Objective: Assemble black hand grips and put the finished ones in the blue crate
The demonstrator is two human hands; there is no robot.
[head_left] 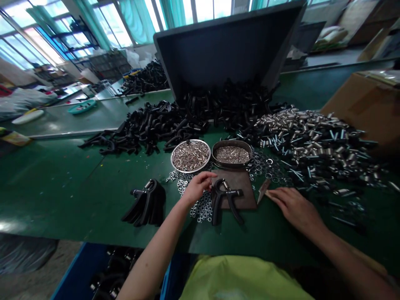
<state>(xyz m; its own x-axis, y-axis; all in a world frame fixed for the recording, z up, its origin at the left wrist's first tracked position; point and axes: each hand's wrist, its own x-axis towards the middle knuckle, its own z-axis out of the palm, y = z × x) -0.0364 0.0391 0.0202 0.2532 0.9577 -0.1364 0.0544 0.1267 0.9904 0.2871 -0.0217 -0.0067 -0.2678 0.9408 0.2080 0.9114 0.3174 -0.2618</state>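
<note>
Green bench (78,191) in a wkshop, windows (137,21) w/ teal curtains at the back. Below the near edge, a blue crate (71,271) w/ blk grips (115,266) in it. My L hand (196,187) is just beside the grip (229,193) lying partly on the dark plate (249,183), legs toward me; index out, other fingers bent, can't tell if they pinch anything. My R hand (295,204) is clamped on the hammer (264,189), head near the plate's R edge. Loose washers (203,208) by L hand; row of grips (153,204) farther L. Past the plate, side by side: round dish (191,171) heaped w/ metal pins (190,155); oval tin (232,165) w/ tiny metal bits (233,154) below rim. To the R, springs & rods (325,125) in a heap, cardboard box (362,104) behind. Farther, blk handles (156,125) piled; then big grey bin (225,54) tipped on its side, mouth toward me, more blk handles in it.
</note>
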